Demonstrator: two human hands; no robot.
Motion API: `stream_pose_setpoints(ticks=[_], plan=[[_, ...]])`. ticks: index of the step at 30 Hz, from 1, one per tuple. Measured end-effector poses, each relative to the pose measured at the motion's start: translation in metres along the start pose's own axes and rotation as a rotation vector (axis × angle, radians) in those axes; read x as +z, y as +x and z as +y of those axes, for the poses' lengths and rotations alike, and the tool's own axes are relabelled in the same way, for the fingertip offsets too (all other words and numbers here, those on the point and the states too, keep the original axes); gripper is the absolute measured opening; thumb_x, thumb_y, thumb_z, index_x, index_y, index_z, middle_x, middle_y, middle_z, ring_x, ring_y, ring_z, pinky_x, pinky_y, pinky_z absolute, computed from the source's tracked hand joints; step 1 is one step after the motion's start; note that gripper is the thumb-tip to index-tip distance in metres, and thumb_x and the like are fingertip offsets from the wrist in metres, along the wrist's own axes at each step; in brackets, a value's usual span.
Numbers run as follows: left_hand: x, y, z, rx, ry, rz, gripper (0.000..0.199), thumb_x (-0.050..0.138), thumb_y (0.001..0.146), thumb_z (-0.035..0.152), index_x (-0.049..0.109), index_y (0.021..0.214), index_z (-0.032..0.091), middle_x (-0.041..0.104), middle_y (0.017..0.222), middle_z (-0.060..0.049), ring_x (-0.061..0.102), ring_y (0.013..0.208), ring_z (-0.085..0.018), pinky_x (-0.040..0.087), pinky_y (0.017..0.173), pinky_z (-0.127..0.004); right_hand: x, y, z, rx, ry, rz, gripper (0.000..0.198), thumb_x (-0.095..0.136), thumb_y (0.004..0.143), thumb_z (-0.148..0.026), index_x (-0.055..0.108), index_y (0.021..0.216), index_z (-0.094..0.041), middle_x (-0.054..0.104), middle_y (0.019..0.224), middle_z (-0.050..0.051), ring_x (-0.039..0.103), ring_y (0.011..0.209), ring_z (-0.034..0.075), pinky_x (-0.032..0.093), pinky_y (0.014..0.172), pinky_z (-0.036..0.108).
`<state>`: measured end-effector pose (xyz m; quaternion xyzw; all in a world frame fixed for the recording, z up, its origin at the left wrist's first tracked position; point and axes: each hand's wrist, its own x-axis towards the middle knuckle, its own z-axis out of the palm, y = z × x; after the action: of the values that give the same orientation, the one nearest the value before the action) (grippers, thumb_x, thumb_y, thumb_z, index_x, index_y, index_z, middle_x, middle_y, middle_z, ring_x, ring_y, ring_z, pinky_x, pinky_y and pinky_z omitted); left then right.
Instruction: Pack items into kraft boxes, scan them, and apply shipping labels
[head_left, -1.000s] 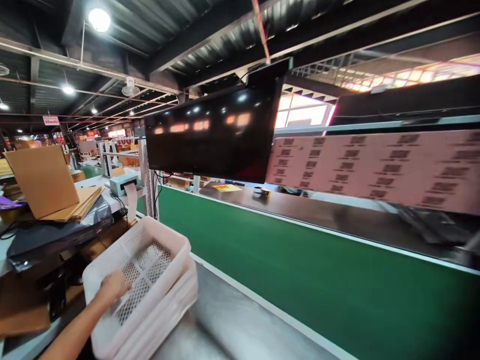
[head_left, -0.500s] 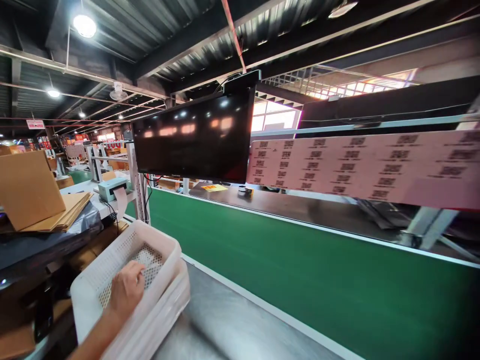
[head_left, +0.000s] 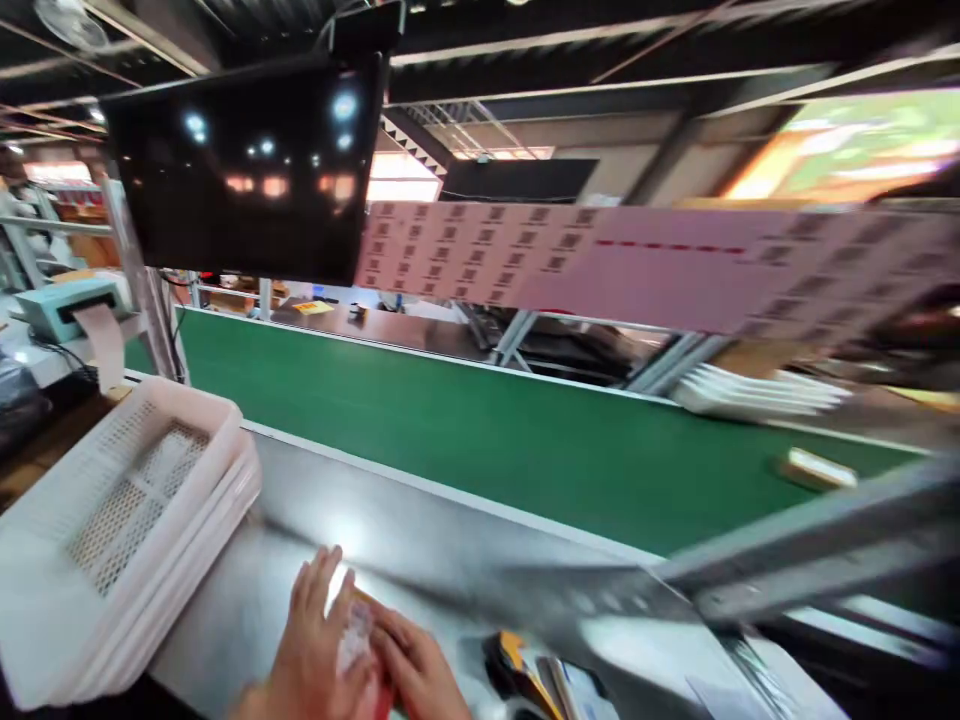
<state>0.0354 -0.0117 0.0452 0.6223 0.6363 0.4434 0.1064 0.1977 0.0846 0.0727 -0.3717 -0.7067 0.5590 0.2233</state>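
Note:
Both hands are low in the middle of the view, over the grey metal table (head_left: 300,490). My right hand (head_left: 416,665) is closed around a small red packet with clear, crinkled plastic (head_left: 356,640); blur and the fingers hide much of it. My left hand (head_left: 307,640) lies against the packet's left side, fingers stretched upward and apart. To the left stands a stack of white perforated plastic baskets (head_left: 217,470), the top one without anything visible inside. Right of my hands are a yellow-and-black device (head_left: 517,660) and small flat items (head_left: 577,690).
A green conveyor belt (head_left: 450,420) runs behind the table, carrying a small box (head_left: 817,468) at the right. Above hang a black monitor (head_left: 247,180) and a pink code sheet (head_left: 480,250). A label printer (head_left: 67,305) stands left. A metal post (head_left: 795,550) crosses at right.
The view has swung right, so baskets and monitor sit further left. One hand was over the top basket; now both hands are at the table with the red packet.

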Motion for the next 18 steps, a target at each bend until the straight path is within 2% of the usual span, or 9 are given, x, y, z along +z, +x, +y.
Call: stream_pose_setpoints(ticks=[1, 3, 5, 7, 8, 10, 13, 16, 18], plan=[[-0.013, 0.005, 0.005, -0.055, -0.094, -0.002, 0.072, 0.072, 0.093, 0.053, 0.059, 0.157, 0.022, 0.06, 0.16, -0.02, 0.054, 0.15, -0.044, 0.044, 0.125, -0.062, 0.001, 0.0, -0.004, -0.007, 0.043, -0.041, 0.035, 0.07, 0.084, -0.059, 0.082, 0.094, -0.027, 0.081, 0.089, 0.006, 0.076, 0.087, 0.032, 0.065, 0.078, 0.045], [-0.027, 0.02, 0.016, -0.21, -0.339, -0.073, 0.051, 0.072, 0.092, 0.055, 0.079, 0.129, 0.021, 0.08, 0.126, -0.016, 0.074, 0.118, -0.035, 0.06, 0.105, -0.048, 0.006, 0.001, -0.011, -0.004, 0.115, -0.017, 0.03, 0.079, 0.077, -0.053, 0.077, 0.085, -0.024, 0.08, 0.085, 0.005, 0.074, 0.082, 0.028, 0.062, 0.078, 0.041], [-0.026, 0.031, 0.024, -0.394, -0.549, -0.113, 0.04, 0.07, 0.092, 0.056, 0.083, 0.101, 0.02, 0.083, 0.098, -0.011, 0.076, 0.092, -0.026, 0.062, 0.086, -0.036, 0.009, 0.002, -0.015, 0.016, 0.182, 0.095, 0.036, 0.083, 0.074, -0.053, 0.075, 0.092, -0.023, 0.078, 0.081, 0.004, 0.073, 0.079, 0.026, 0.06, 0.076, 0.039], [-0.022, 0.035, 0.027, -0.529, -0.659, -0.093, 0.043, 0.073, 0.089, 0.06, 0.081, 0.088, 0.018, 0.081, 0.084, -0.008, 0.073, 0.079, -0.022, 0.059, 0.075, -0.031, 0.011, 0.002, -0.015, 0.02, 0.237, 0.173, 0.043, 0.082, 0.077, -0.056, 0.073, 0.103, -0.023, 0.077, 0.08, 0.004, 0.072, 0.076, 0.025, 0.059, 0.072, 0.037], [-0.02, 0.035, 0.026, -0.562, -0.693, -0.08, 0.046, 0.076, 0.086, 0.063, 0.08, 0.087, 0.017, 0.081, 0.081, -0.007, 0.072, 0.075, -0.021, 0.057, 0.071, -0.03, 0.012, 0.001, -0.014, 0.006, 0.245, 0.195, 0.043, 0.08, 0.079, -0.056, 0.072, 0.105, -0.023, 0.077, 0.081, 0.004, 0.072, 0.076, 0.024, 0.058, 0.071, 0.036], [-0.02, 0.033, 0.024, -0.584, -0.745, -0.078, 0.052, 0.08, 0.081, 0.067, 0.081, 0.088, 0.016, 0.081, 0.08, -0.007, 0.07, 0.071, -0.02, 0.054, 0.067, -0.029, 0.012, -0.002, -0.014, -0.04, 0.196, 0.228, 0.033, 0.076, 0.083, -0.053, 0.071, 0.096, -0.023, 0.076, 0.079, 0.003, 0.07, 0.074, 0.023, 0.056, 0.068, 0.035], [-0.025, 0.031, 0.021, -0.565, -0.78, -0.112, 0.056, 0.08, 0.08, 0.07, 0.083, 0.091, 0.015, 0.083, 0.085, -0.009, 0.072, 0.077, -0.022, 0.055, 0.072, -0.029, 0.013, -0.007, -0.018, -0.162, 0.035, 0.249, 0.019, 0.069, 0.089, -0.041, 0.071, 0.082, -0.023, 0.074, 0.077, 0.003, 0.068, 0.071, 0.021, 0.054, 0.066, 0.033], [-0.028, 0.029, 0.02, -0.53, -0.735, -0.159, 0.056, 0.077, 0.084, 0.07, 0.086, 0.093, 0.016, 0.083, 0.087, -0.009, 0.074, 0.082, -0.024, 0.056, 0.076, -0.03, 0.013, -0.011, -0.024, -0.36, -0.122, 0.228, 0.013, 0.063, 0.095, -0.029, 0.075, 0.089, -0.024, 0.079, 0.085, 0.004, 0.073, 0.08, 0.021, 0.056, 0.075, 0.033], [-0.029, 0.028, 0.018, -0.511, -0.691, -0.169, 0.053, 0.076, 0.085, 0.068, 0.087, 0.093, 0.017, 0.082, 0.087, -0.009, 0.074, 0.083, -0.024, 0.056, 0.075, -0.031, 0.012, -0.012, -0.027, -0.446, -0.215, 0.219, 0.016, 0.061, 0.099, -0.027, 0.076, 0.093, -0.025, 0.08, 0.087, 0.004, 0.074, 0.081, 0.021, 0.056, 0.075, 0.033]])
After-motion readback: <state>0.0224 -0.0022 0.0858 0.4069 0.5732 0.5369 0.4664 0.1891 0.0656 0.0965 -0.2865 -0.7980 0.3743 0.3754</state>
